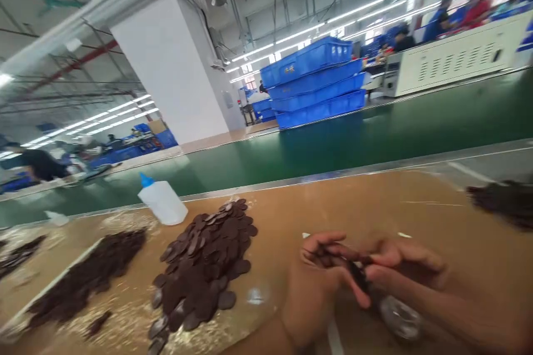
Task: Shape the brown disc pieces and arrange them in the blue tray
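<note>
My left hand and my right hand meet low over the brown tabletop. Both have fingers closed on a small dark piece between them; blur and the fingers hide its exact kind. Under my right hand lies a clear, shiny round thing, partly covered. To the left of my hands is a heap of flat dark brown discs. A white squeeze bottle with a blue nozzle cap stands behind that heap, slightly tilted in view.
Darker strip-like pieces form another heap at the left, and one more dark heap lies far right. A green conveyor belt runs behind the table. Blue crates are stacked beyond it. Several people work in the background.
</note>
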`<move>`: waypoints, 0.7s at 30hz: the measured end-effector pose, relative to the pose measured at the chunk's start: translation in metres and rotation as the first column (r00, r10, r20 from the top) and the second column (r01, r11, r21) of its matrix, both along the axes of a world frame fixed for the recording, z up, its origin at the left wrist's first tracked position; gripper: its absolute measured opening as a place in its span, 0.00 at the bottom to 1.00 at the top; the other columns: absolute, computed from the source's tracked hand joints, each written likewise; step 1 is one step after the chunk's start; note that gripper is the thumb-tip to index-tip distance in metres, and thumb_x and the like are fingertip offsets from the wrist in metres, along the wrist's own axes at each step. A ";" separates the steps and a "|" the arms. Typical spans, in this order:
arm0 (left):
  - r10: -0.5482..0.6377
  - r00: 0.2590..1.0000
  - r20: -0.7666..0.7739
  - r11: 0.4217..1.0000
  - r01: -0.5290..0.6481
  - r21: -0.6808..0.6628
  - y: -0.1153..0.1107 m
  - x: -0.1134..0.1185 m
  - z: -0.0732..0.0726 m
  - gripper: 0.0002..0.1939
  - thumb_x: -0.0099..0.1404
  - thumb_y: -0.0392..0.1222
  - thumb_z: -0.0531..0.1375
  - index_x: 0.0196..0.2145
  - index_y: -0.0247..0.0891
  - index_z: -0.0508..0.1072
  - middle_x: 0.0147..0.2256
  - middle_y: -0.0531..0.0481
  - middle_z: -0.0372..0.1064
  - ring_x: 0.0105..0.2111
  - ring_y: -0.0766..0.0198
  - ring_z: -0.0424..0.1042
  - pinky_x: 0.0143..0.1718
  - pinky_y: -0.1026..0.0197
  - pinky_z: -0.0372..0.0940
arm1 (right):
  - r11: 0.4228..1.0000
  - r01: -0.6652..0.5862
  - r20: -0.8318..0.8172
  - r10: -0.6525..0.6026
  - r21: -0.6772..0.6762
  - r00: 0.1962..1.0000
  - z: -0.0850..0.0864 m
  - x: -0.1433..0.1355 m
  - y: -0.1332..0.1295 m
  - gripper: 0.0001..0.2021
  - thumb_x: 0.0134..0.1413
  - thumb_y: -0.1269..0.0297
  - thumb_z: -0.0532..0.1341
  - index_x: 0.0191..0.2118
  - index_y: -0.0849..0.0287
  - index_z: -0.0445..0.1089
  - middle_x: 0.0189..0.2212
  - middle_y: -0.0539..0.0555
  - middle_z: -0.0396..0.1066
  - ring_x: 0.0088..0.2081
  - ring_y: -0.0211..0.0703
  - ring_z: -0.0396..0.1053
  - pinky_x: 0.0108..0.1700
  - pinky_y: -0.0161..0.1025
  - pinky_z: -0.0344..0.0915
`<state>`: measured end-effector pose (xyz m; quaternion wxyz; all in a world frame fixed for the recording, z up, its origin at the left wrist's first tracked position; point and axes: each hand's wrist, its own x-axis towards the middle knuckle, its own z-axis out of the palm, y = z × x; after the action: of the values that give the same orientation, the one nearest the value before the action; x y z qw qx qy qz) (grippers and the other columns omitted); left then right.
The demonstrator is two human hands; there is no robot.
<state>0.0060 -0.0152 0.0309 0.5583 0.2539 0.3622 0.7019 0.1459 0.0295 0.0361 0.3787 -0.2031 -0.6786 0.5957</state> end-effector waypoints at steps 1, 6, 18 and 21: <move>-0.001 1.000 -0.017 1.000 0.001 -0.004 0.000 -0.002 0.001 0.23 0.32 0.29 0.73 0.31 0.36 0.77 0.25 0.51 0.75 0.21 0.66 0.73 0.24 0.67 0.66 | 0.999 -0.039 0.028 0.039 -0.013 0.999 0.008 0.004 0.002 0.12 0.52 0.56 0.63 0.24 0.56 0.67 0.25 0.55 0.72 0.31 0.45 0.70 0.35 0.42 0.65; 0.012 0.993 -0.119 1.000 -0.011 0.017 0.003 -0.007 -0.003 0.23 0.31 0.29 0.74 0.29 0.38 0.78 0.23 0.52 0.75 0.23 0.66 0.73 0.24 0.69 0.66 | 0.991 -0.131 -0.023 0.131 -0.025 0.991 0.025 0.005 0.003 0.13 0.56 0.59 0.60 0.25 0.57 0.61 0.25 0.50 0.73 0.32 0.40 0.69 0.41 0.42 0.64; 0.107 0.978 -0.181 0.994 -0.107 0.011 0.002 -0.001 0.000 0.23 0.30 0.38 0.76 0.29 0.40 0.79 0.23 0.51 0.74 0.22 0.68 0.71 0.25 0.69 0.67 | 0.993 -0.113 -0.033 0.112 -0.038 0.993 0.024 0.007 0.002 0.13 0.56 0.59 0.61 0.25 0.59 0.62 0.27 0.51 0.73 0.31 0.37 0.68 0.36 0.38 0.62; 0.119 0.972 -0.203 0.993 -0.120 0.006 0.001 0.000 0.001 0.22 0.31 0.39 0.76 0.29 0.40 0.79 0.22 0.52 0.74 0.21 0.69 0.70 0.24 0.69 0.66 | 0.988 -0.138 -0.035 0.136 -0.065 0.990 0.025 0.008 0.001 0.13 0.56 0.59 0.60 0.25 0.59 0.61 0.28 0.51 0.73 0.31 0.38 0.69 0.36 0.39 0.62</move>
<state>0.0061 -0.0139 0.0316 0.4760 0.3001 0.4341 0.7036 0.1535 0.0302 0.0610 0.3402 -0.1596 -0.6646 0.6459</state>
